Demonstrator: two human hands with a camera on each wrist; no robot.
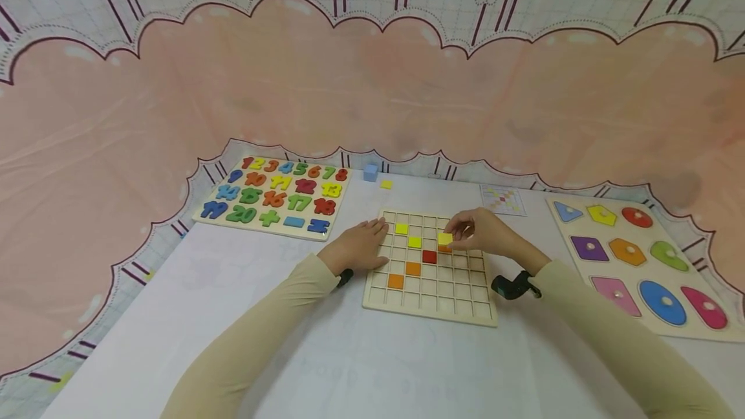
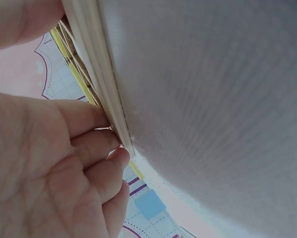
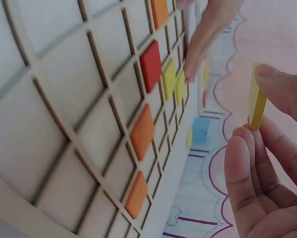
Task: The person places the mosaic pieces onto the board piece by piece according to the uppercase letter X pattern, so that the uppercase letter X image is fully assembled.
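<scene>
My right hand (image 1: 482, 231) pinches a small yellow square tile (image 3: 257, 99) between thumb and fingers, held over the upper right part of a wooden grid board (image 1: 431, 313). On the board, a red tile (image 1: 429, 256) lies near the middle, with two yellow tiles (image 1: 414, 242) up and left of it. Orange tiles (image 1: 413, 269) step down to the left, and more orange tiles (image 3: 142, 131) show beyond the red one in the right wrist view. My left hand (image 1: 362, 244) rests at the board's left side, its fingers (image 2: 84, 116) touching the edge.
A number puzzle board (image 1: 291, 233) stands at the back left, beside a blue cube (image 1: 370, 173) and a loose yellow tile (image 1: 387, 184). Behind the grid lies a pattern card (image 1: 512, 201). A knobbed shape puzzle (image 1: 640, 277) occupies the right side. Patterned cloth rises behind the table.
</scene>
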